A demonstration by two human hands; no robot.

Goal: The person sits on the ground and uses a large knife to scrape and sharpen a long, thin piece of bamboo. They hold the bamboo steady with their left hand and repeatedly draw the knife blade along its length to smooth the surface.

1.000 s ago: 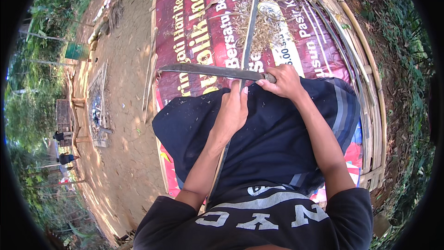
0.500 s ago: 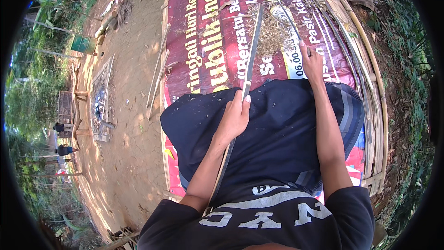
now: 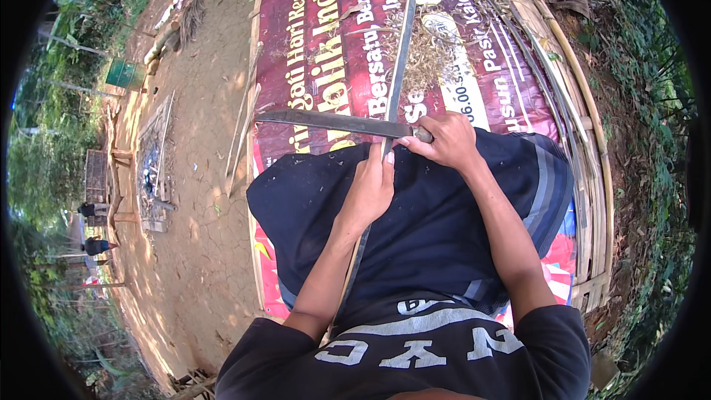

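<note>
My left hand (image 3: 370, 187) is closed round a long, narrow strip of bamboo (image 3: 401, 67), which runs from beside my left arm, over my lap, to beyond my knees. In my right hand (image 3: 450, 141) is the handle of a machete (image 3: 333, 121). Its long dark blade lies across the strip just ahead of my left hand, pointing left. Thumb and fingers of the right hand wrap the handle close to the blade's base. A dark cloth (image 3: 415, 207) covers my lap below both hands.
I sit on a bamboo platform (image 3: 596, 200) spread with a dark red printed banner (image 3: 296, 52). Curly shavings (image 3: 437, 52) are heaped ahead of my knees. Thin strips (image 3: 548, 67) lie along the right edge. Bare ground (image 3: 200, 163) stretches to the left; two people are far off there.
My right hand has come left and nearer, swinging the machete from pointing ahead to lying across the bamboo strip. My left hand keeps its hold on the strip.
</note>
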